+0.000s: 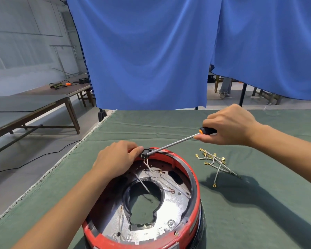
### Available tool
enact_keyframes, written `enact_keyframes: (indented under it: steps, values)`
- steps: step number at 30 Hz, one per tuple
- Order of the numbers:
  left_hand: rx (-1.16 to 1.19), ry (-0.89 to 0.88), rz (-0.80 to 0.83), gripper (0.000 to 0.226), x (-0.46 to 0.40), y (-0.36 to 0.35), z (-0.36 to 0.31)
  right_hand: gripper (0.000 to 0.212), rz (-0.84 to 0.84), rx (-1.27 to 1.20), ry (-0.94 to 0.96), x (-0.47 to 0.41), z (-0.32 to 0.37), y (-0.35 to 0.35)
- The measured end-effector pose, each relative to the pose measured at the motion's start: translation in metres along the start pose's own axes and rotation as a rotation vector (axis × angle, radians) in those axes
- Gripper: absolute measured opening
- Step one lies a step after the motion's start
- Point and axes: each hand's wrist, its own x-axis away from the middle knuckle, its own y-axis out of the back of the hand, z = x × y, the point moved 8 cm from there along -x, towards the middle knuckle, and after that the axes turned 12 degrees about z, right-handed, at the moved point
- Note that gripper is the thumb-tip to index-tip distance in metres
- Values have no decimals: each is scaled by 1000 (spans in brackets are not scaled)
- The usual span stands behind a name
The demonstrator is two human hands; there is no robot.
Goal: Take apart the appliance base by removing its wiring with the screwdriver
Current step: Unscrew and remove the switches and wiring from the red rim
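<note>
One red appliance base (194, 194), one screwdriver (178, 141), one loose wire bundle (215, 163).
My right hand (230, 125) grips the handle; my left hand (115, 160) pinches the rim connector (145, 151), hiding the tip.

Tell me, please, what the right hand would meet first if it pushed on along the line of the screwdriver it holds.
Probably the black part on the far rim of the red appliance base: the screwdriver gripped by the right hand already has its tip there, beside the left hand's fingertips. Exact depth is unclear.
</note>
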Motion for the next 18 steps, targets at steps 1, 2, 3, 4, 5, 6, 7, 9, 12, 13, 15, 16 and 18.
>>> enact_keyframes:
  steps: [1, 2, 3, 4, 5, 6, 7, 9, 12, 13, 15, 16, 18]
  values:
    - [1, 0, 1, 34, 0, 0, 0, 51, 9, -12, 1, 0, 0, 0]
    - [3, 1, 1, 34, 0, 0, 0, 53, 15, -23, -2, 1, 0, 1]
    - [6, 5, 0, 34, 1, 0, 0, 55, 15, -28, -11, 2, 0, 2]
    - [9, 10, 0, 34, 1, 0, 0, 55, 16, -26, -31, 5, 0, 2]
    - [19, 16, 2, 34, 1, -1, 1, 54, 17, -23, -59, 8, -1, 2]
    - [45, 26, 0, 33, 2, -1, 1, 54, 21, -20, -91, 12, -2, 0]
    - [90, 38, -15, 31, 2, 1, 2, 54, 29, -13, -128, 17, -2, -4]
    - [234, 49, -100, 23, 5, 9, 5, 57, 63, -15, -207, 30, -4, -14]
    - [332, 38, -227, 12, 15, 27, 3, 62, 75, -99, -338, 50, -6, -21]
    - [298, 25, -240, 11, 20, 32, 0, 65, 87, -136, -376, 56, -5, -22]
    - [189, -48, -257, 8, 30, 41, -13, 73, 109, -202, -418, 62, 0, -26]
    - [134, -100, -247, 7, 36, 43, -21, 75, 122, -229, -431, 63, 4, -28]
    - [31, -180, -161, 4, 49, 41, -33, 73, 146, -270, -453, 64, 11, -31]
